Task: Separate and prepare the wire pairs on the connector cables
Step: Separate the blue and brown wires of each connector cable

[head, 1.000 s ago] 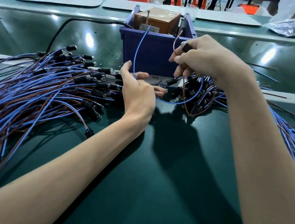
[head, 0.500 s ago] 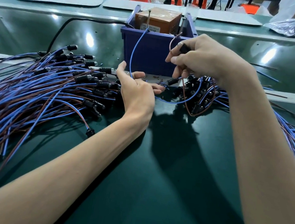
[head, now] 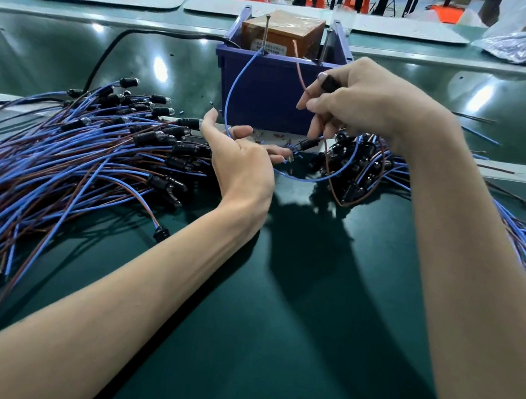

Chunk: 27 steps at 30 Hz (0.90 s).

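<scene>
Right hand (head: 364, 106) fingers pinch black connector (head: 329, 83) in front of blue bin (head: 266, 98); its brown wire (head: 298, 68) splays upward. Left hand (head: 242, 164) thumb and fingers hold blue wire (head: 230, 103). One pair mid-separation. Left cable pile (head: 80, 152) and right cable pile (head: 360, 164) on bench (head: 309, 303) suggest plenty remains.

Green bench (head: 271, 348): cable piles left (head: 63, 157), right (head: 370, 165); blue bin (head: 266, 98) behind
</scene>
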Available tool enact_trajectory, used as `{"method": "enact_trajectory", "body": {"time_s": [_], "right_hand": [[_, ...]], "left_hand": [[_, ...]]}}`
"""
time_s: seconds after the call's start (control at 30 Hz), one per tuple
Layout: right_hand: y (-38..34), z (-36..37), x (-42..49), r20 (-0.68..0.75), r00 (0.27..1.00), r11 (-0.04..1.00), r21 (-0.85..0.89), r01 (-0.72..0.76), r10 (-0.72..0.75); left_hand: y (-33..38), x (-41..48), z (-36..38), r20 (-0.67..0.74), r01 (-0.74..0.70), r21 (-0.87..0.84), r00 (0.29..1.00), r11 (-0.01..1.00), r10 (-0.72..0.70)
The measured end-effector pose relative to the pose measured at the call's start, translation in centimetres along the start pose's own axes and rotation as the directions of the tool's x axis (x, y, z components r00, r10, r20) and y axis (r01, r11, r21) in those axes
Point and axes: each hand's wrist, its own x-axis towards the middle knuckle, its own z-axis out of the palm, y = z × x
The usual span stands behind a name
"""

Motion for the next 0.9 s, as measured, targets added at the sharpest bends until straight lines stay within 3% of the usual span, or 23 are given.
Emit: {"method": "enact_trajectory", "body": {"time_s": [0.2, 0.4, 0.67, 0.9], "right_hand": [[0.8, -0.4, 0.7, -0.088, 0.993, 0.996, 0.059, -0.074, 0.079], [1.3, -0.7, 1.2, -0.156, 0.977, 0.982, 0.146, -0.124, 0.146], [1.6, -1.1, 1.4, -0.185, 0.966, 0.959, 0.249, -0.135, 0.184], [1.7, -0.9, 1.6, -0.177, 0.967, 0.961, 0.242, -0.136, 0.182]], "left_hand": [[0.1, 0.1, 0.0, -0.045, -0.063, -0.051, 0.997, 0.997, 0.061], [-0.4, 0.3, 0.2, 0.116, -0.034, 0.089, 0.993, 0.995, 0.024], [-0.4, -0.1, 0.3, 0.178, -0.103, 0.109, 0.981, 0.989, 0.083], [0.2, -0.5, 0.3, 0.044, -0.269, -0.015, 0.962, 0.963, 0.270]]}}
